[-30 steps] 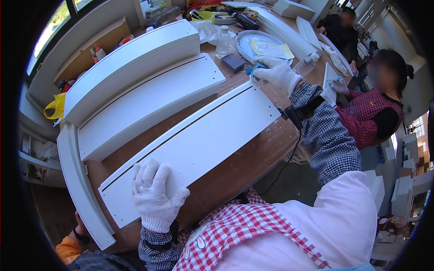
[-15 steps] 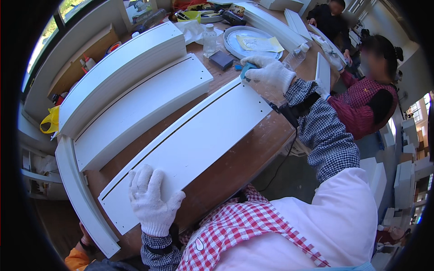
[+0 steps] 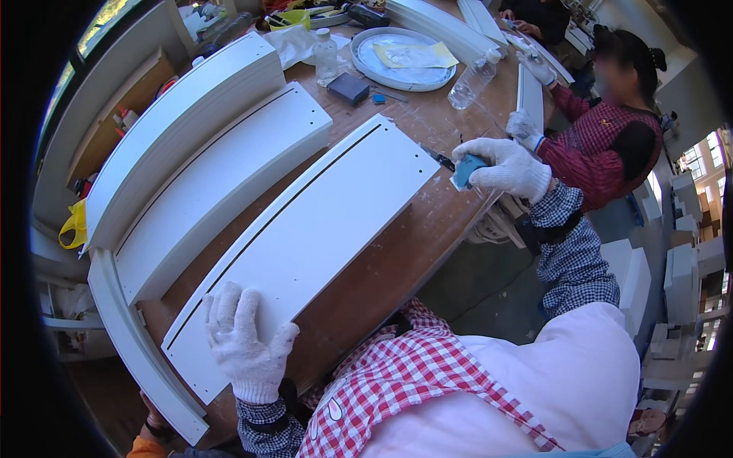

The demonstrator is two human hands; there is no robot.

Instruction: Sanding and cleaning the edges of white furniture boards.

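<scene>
"Brown table (image 3: 343, 301); what lies on it?"
"White grooved board (image 3: 305, 229), left hand (image 3: 248, 340) spread over its near end."
"Right hand (image 3: 510, 168)?"
"Pinching a blue block (image 3: 466, 172), just beside the board's far end."

Daylight enters by the window (image 3: 107, 23) at upper left; windows (image 3: 693, 169) at far right glare. My white panel (image 3: 305, 237) reads bright, the tabletop (image 3: 343, 305) below it shaded, the floor (image 3: 489, 294) dim. My gloved left hand (image 3: 248, 343) resolves sharply; a co-worker's face (image 3: 613, 76) is blurred. Straight edges bow toward a black rim.
</scene>
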